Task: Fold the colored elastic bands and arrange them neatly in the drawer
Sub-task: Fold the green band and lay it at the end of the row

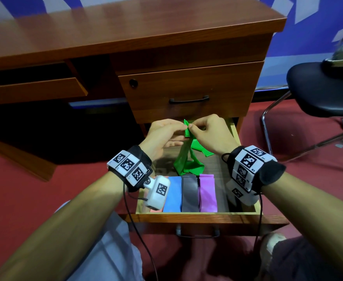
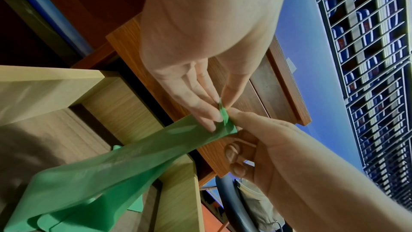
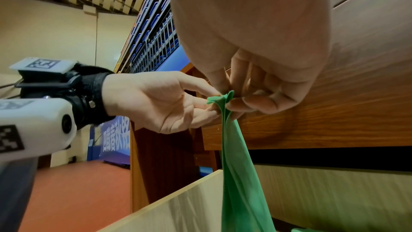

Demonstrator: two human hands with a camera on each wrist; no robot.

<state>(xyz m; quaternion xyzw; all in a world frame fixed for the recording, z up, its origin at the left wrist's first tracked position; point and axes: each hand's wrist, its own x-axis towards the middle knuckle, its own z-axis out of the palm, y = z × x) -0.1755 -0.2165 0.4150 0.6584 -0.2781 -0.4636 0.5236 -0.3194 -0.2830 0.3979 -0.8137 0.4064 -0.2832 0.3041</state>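
A: Along the front edge of the open wooden drawer we see a folded blue elastic band, a folded grey elastic band and a folded purple elastic band side by side, long axes running front to back. We judge those done.

B: Further in, the long green elastic band is unfolded. Our left hand and right hand both pinch its top end above the drawer's middle; it hangs nearly upright, lower end crumpled on the drawer floor.

A: So we judge folding it and placing it remain.
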